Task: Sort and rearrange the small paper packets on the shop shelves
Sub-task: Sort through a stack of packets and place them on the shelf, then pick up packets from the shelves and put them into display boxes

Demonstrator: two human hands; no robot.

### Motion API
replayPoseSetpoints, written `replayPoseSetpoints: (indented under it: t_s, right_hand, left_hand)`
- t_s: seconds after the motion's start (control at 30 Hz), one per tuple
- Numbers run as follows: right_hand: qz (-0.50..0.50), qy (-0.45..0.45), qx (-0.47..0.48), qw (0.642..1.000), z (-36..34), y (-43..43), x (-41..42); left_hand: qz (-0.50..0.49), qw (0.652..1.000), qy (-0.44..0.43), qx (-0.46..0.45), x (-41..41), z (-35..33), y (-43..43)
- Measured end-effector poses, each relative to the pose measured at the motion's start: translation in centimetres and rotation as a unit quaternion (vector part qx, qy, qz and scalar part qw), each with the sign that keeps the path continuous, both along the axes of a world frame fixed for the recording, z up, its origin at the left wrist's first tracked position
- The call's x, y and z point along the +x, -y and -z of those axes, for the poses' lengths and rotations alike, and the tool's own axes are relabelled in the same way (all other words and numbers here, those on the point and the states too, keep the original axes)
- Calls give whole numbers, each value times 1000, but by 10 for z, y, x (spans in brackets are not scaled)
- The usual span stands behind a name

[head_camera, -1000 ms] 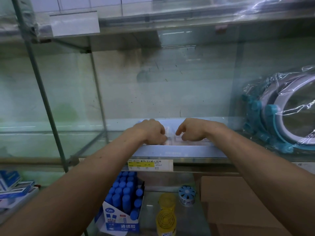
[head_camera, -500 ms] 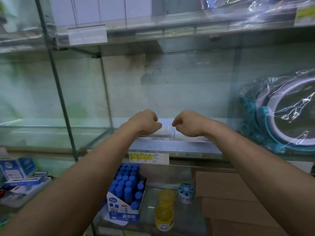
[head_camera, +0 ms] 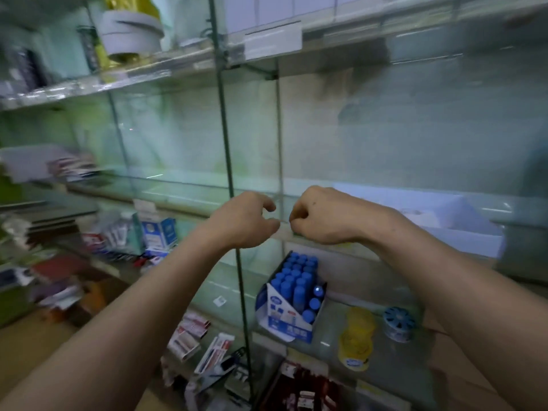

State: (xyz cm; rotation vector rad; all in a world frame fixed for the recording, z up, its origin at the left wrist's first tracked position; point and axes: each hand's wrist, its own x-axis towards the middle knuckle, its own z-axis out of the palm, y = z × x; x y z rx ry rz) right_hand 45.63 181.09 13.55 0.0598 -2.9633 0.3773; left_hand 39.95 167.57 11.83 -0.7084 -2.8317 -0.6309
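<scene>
Mid-sort, the left hand [head_camera: 246, 222] and right hand [head_camera: 321, 218] hover curled at frame centre before the glass shelf [head_camera: 178, 189] — whether either pinches a packet I cannot tell — and the next move calls for a steady set-down.

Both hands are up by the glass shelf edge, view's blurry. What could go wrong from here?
1. The left hand and right hand are curled close together. Whether they pinch anything is unclear, and anything small could drop to the lower shelf.
2. They sit right by the upright glass divider, and a quick move could knock it.
3. The open box of blue sticks stands beneath the forearms and could get tipped.
</scene>
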Motion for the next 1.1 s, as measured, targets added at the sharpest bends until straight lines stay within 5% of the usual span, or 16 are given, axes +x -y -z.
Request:
replayPoseSetpoints:
  t_s: [0.47, 1.1]
  right_hand:
    - [-122, 118, 114, 979, 89, 185, -84]
    - [-180, 259, 90, 945, 172, 442, -161]
  left_hand:
    - [-164, 962, 110, -190, -47, 80, 193]
    - [-400, 848, 300, -178, -70, 169, 479]
